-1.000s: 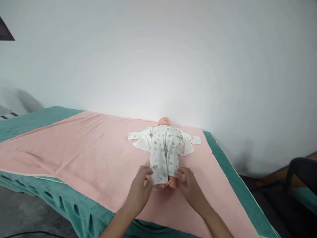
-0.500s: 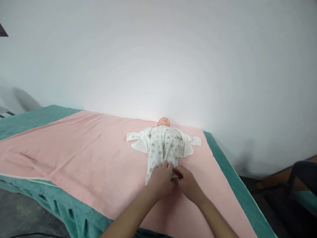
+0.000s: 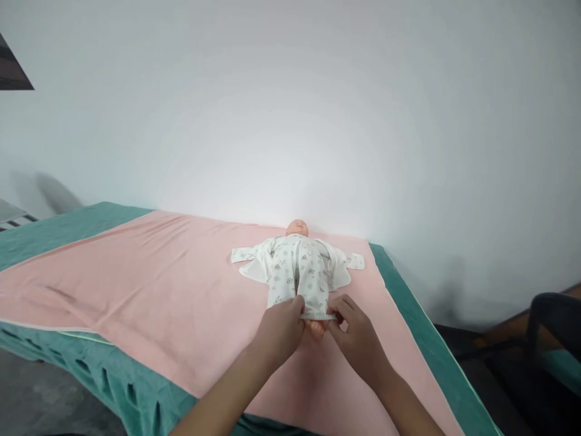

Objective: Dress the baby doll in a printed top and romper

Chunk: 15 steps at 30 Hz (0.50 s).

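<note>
A baby doll lies on its back on the pink sheet, its head by the wall. It wears a white printed top with sleeves spread out and white printed pants. My left hand pinches the left side of the hem of the pant leg on the right. My right hand pinches that hem's right side, so the cuff is stretched flat between them. A doll foot shows below the cuff. The end of the other pant leg is hidden behind my left hand.
The pink sheet covers most of a bed with a green cover. A white wall stands directly behind it. At the right is a dark chair. Something striped shows at the far left.
My hands have moved apart, the right one to the right, and the cuff is now spread between them. The doll's foot has come into view below it.
</note>
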Available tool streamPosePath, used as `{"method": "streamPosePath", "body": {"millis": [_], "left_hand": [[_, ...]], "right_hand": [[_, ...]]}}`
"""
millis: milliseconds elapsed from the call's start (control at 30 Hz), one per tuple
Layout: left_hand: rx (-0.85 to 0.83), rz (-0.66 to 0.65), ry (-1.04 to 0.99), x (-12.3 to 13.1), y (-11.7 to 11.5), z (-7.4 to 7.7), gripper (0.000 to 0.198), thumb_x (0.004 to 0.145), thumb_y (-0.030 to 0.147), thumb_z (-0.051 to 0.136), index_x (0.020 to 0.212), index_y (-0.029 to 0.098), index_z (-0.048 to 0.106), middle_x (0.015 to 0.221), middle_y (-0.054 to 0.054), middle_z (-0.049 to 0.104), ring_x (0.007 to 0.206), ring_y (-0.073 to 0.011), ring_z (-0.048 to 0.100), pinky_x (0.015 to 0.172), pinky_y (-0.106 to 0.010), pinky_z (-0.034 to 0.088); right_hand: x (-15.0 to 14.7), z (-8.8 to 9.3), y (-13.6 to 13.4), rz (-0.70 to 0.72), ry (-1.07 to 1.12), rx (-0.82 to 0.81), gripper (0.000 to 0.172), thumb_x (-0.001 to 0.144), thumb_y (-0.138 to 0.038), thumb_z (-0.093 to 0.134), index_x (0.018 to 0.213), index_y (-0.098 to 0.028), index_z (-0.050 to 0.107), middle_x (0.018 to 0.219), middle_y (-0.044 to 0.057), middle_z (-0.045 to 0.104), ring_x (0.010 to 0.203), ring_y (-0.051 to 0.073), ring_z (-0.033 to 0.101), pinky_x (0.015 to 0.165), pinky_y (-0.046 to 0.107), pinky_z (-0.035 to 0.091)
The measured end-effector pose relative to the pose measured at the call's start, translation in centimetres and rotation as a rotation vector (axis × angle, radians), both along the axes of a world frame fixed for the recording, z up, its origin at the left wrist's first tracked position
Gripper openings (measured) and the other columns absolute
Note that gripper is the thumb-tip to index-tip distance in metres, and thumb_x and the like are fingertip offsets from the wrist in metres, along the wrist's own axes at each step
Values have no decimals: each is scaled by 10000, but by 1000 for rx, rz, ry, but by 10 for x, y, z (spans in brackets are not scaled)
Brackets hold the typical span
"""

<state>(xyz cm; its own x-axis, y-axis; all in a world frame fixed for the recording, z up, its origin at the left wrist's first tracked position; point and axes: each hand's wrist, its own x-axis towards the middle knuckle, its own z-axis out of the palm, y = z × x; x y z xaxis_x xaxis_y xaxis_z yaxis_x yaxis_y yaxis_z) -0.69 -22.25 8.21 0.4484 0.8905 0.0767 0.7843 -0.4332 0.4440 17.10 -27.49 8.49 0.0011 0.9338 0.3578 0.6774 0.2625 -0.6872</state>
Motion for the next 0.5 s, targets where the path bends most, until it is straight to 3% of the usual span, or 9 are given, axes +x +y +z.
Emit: {"method": "streamPosePath", "body": {"millis": [200,367,500], "left_hand": [[25,-32,-40,-7,-33,-14,66,815,163,426,803,225,406,772,3,609,667,-174,538,534,-272,215],[95,-47,3,-10,-46,-14,90,837,138,401,820,223,423,789,-2,604,681,-176,547,543,-281,212],[168,-101,77,-9,-49,-30,127,861,113,385,836,216,456,823,-24,602,733,-189,557,571,-293,252]], "right_hand": [[-3,-45,-29,-22,0,-68,123,792,-106,463,767,-225,447,782,-8,466,672,141,463,606,261,386],[-5,-52,-45,-19,-14,-64,129,817,-114,452,767,-231,429,790,-8,480,682,139,471,591,248,390],[-5,-67,-44,-35,-56,-73,158,802,-72,425,766,-225,441,786,-5,503,679,137,499,603,253,410]]}}
